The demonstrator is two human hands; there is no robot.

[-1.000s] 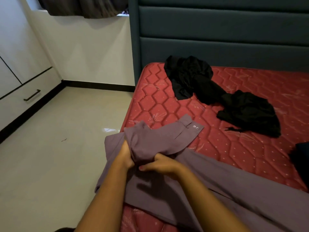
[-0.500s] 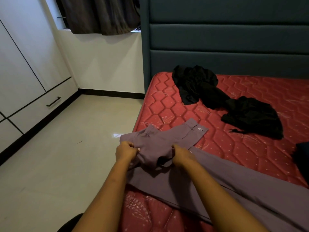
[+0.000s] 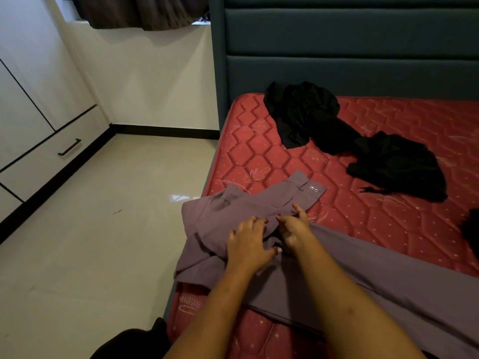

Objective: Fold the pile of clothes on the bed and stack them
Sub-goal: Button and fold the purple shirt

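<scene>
Trousers (image 3: 220, 218) of purple cloth are laid at the near left edge of the bed (image 3: 259, 151), pressed by the spread fingers of the left hand (image 3: 248, 246) and pinched at a fold by the curled fingers of the right hand (image 3: 294, 229), with black clothes (image 3: 394, 167) heaped beyond.

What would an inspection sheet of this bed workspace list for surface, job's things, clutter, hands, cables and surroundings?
Surface: red quilted mattress, no sheet.
Job's things: mauve trousers spread at the near corner, one part over the mattress edge; black clothes crumpled near the teal headboard, unfolded.
Clutter: dark item at the right border, cut off, unidentifiable.
Hands: left hand lies on the trousers, fingers spread; right hand beside it, fingers curled into the fabric.
Cables: nothing seen.
Surroundings: headboard, pale floor, wardrobe drawer, dark curtain.
</scene>
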